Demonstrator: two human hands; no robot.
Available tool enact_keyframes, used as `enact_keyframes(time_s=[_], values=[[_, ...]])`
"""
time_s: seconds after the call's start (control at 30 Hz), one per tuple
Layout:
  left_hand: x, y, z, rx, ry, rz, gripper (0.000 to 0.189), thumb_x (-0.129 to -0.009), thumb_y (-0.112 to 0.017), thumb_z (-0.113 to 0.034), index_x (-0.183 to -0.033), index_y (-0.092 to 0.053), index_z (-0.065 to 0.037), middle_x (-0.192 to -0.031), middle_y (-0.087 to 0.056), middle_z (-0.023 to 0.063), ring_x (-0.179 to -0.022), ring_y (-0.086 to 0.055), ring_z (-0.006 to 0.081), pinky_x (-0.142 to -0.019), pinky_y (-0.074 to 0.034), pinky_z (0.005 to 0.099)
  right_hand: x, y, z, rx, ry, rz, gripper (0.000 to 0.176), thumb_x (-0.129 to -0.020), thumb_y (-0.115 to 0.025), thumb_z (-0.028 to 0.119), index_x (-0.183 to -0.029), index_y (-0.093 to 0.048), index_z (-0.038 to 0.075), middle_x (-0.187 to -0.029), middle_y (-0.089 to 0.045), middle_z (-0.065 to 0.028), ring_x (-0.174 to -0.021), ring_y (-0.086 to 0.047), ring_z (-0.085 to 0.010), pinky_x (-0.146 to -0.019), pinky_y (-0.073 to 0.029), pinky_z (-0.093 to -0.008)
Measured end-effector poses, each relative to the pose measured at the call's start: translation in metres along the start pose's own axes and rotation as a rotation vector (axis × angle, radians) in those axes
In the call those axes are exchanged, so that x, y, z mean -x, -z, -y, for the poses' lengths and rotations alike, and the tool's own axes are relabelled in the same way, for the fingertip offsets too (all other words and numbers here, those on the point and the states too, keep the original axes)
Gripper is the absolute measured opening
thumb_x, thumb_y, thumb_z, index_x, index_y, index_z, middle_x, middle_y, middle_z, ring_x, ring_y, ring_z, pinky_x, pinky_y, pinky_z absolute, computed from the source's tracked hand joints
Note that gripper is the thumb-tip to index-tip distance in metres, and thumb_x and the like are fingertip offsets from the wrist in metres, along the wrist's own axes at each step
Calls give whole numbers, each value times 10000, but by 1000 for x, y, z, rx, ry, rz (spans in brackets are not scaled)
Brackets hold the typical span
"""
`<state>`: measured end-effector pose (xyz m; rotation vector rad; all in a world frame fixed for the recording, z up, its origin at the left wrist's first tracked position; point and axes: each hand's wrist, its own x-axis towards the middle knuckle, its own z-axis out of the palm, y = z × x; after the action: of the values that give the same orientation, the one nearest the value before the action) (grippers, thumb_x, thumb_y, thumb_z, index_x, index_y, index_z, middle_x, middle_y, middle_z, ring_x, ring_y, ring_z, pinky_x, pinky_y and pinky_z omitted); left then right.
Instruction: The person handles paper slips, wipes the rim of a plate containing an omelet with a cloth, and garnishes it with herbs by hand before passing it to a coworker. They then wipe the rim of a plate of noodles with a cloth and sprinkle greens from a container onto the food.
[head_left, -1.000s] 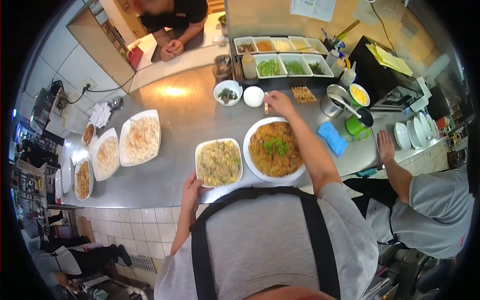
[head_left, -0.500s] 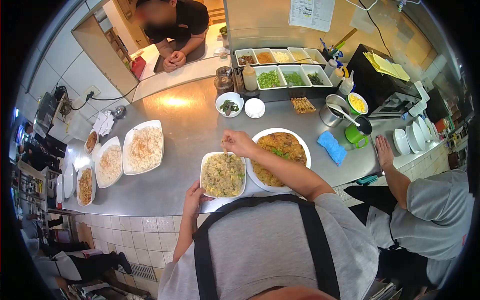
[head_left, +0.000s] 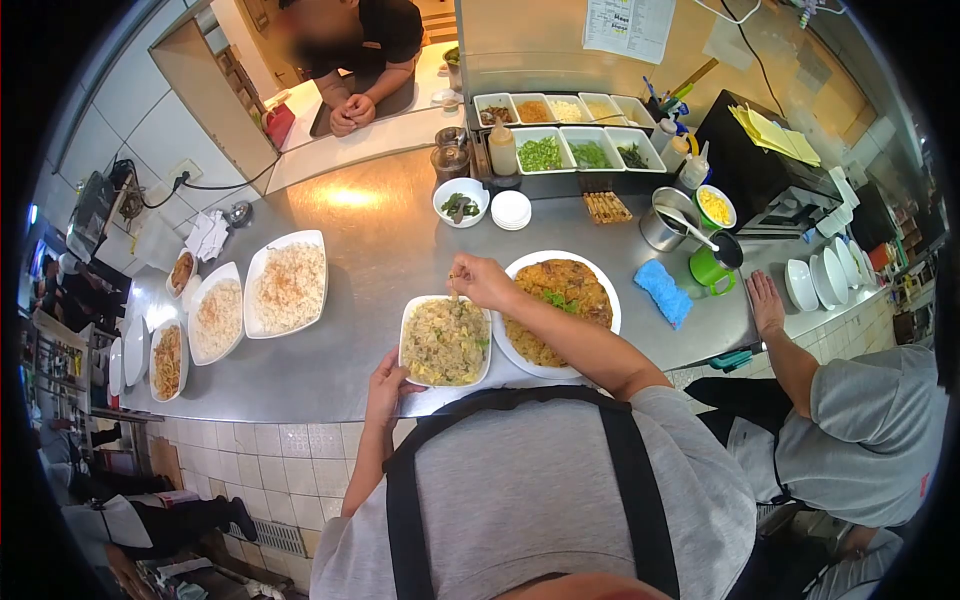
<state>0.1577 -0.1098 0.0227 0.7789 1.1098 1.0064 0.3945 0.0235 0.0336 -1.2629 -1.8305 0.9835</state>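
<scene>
A square white bowl of fried rice stands on the counter in front of me. My left hand grips its lower left corner, thumb near the rim. Above the bowl's upper right part, my right hand is closed in a pinch on something small and yellowish-brown, too small to name. Under my right forearm, partly hidden, lies a round white plate of browned food with a green garnish on top.
Bowls of rice and a noodle dish stand left. Behind are a bowl of dark green pieces, small stacked plates and topping tubs. A blue cloth lies right, near a co-worker's hand.
The view has shifted slightly. My right hand stays pinched over the fried rice, and my left hand stays at the bowl's corner. Little else differs.
</scene>
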Motion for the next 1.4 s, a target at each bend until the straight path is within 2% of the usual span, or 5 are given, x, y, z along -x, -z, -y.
enact_keyframes(time_s=[0.47, 0.67, 0.83, 0.97, 1.4], values=[[6, -9, 1, 0, -24, -46, 486, -810, -432, 20, -1296, -431, 41, -1083, -604, 153, -865, -651, 218, -671, -583, 291, 65, 104, 31, 235, -84, -315, 363, -855, -594, 233, -1170, -548, 58, -1124, -596, -189, -917, -618, -334, -819, -487, -399], [-5, -12, 1, 57, 10, -101, 430, -780, -416, 42, -1198, -513, 69, -1038, -625, 158, -849, -657, 228, -680, -586, 316, 168, 166, -72, 826, -287, -545, 296, -854, -586, 207, -1090, -577, 28, -921, -643, -169, -762, -650, -268, -709, -498, -377], [-29, 17, -31, 81, 45, -40, 374, -772, -442, 20, -1125, -554, 70, -1019, -637, 149, -846, -657, 222, -689, -579, 333, 217, 148, -79, -211, -804, -370, 214, -878, -562, 200, -1005, -576, 28, -751, -619, -98, -500, -610, -181, -425, -495, -295], [-61, 34, -115, 59, -85, -156, 381, -792, -464, -16, -1160, -534, 55, -1038, -632, 144, -856, -653, 209, -701, -567, 322, 220, 118, -81, -276, -783, -456, 188, -886, -554, 185, -999, -558, 35, -726, -596, -57, -481, -586, -142, -372, -477, -259], [-280, 195, -233, 52, -258, -543, 293, -788, -455, 16, -1052, -530, 116, -948, -618, 204, -716, -651, 303, -543, -582, 332, 219, 28, -57, -535, -471, -1075, 225, -900, -496, 30, -1123, -477, 13, -975, -603, -94, -860, -592, -169, -795, -473, -290]])
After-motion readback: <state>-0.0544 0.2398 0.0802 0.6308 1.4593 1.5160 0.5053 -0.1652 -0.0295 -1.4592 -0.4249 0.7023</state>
